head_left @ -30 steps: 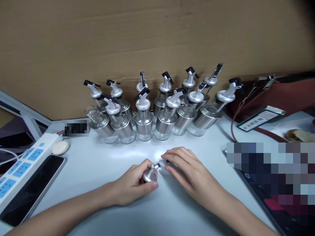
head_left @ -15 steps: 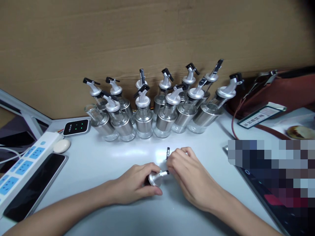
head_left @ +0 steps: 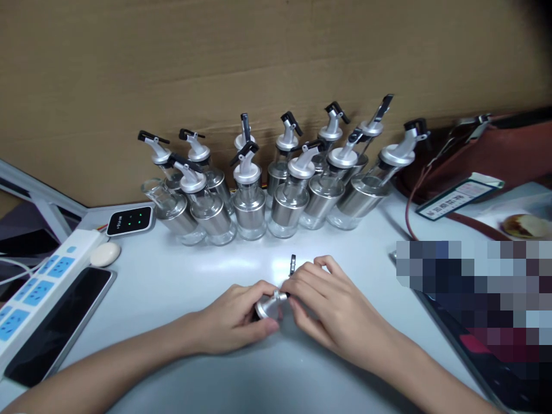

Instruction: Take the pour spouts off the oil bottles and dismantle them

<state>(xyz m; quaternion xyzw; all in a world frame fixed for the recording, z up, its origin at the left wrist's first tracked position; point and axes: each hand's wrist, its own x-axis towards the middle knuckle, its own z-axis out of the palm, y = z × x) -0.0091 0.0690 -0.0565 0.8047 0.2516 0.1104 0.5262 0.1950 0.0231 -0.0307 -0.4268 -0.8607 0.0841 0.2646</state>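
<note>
My left hand (head_left: 239,316) is closed around a silver bottle pourer (head_left: 268,307), with its spout pointing right. At the spout's black tip, my right hand (head_left: 321,299) is closed, thumb and fingertips on it, so the tip is mostly hidden. A small black flip lid (head_left: 292,264) shows just beyond my right fingers, its near end covered by the hand. Farther back, several glass bottles with steel bands stand in two rows, most with silver pourers and black flip lids. The front-left bottle (head_left: 175,213) has an open glass neck and no pourer.
On the left are a white power strip (head_left: 38,293), a phone (head_left: 58,328), a cream oval object (head_left: 105,254) and a small black Wi-Fi device (head_left: 130,221). A brown bag (head_left: 509,152) with a tag (head_left: 459,198) lies right. A cardboard wall (head_left: 276,57) stands behind.
My right hand has moved slightly left, and its fingers now close over the spout's tip. The left hand still holds the pourer. The view has shifted a little.
</note>
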